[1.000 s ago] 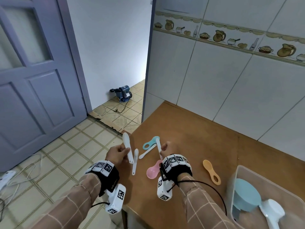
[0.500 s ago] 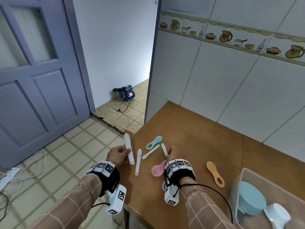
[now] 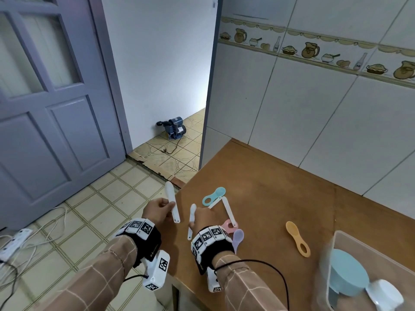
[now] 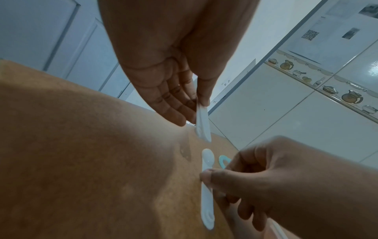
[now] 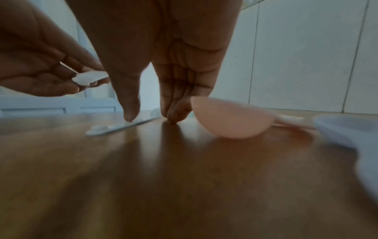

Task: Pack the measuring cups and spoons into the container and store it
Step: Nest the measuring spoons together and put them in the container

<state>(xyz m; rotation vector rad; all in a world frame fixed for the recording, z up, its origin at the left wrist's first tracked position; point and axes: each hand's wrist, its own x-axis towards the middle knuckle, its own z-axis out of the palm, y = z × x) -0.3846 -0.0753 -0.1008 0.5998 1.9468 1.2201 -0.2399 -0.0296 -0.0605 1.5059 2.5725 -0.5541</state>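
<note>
My left hand [image 3: 167,206] is just off the table's left edge and pinches a white measuring spoon [image 3: 172,202] between thumb and fingers [image 4: 190,113]. My right hand [image 3: 196,219] is down on the wooden table [image 3: 269,198]. Its thumb [image 5: 131,110] and curled fingers pinch a small white spoon [image 3: 191,221], which still lies flat. Beside that hand lie teal [image 3: 213,195], long white [image 3: 229,211], pink [image 3: 229,226] and lilac [image 3: 238,239] spoons. An orange spoon [image 3: 297,240] lies further right. The clear container [image 3: 336,248] holds a blue cup [image 3: 348,274] and a white cup [image 3: 385,292].
The table meets a tiled wall [image 3: 314,108] at the back. Its left edge drops to a tiled floor [image 3: 101,212] with cables and a power strip [image 3: 13,243]. A purple door [image 3: 45,108] stands left, and a blue pump [image 3: 175,130] sits in the doorway.
My right hand let go of the long white spoon, which now rests on the table by the pink one, and moved left onto the small white spoon. The left hand keeps its spoon.
</note>
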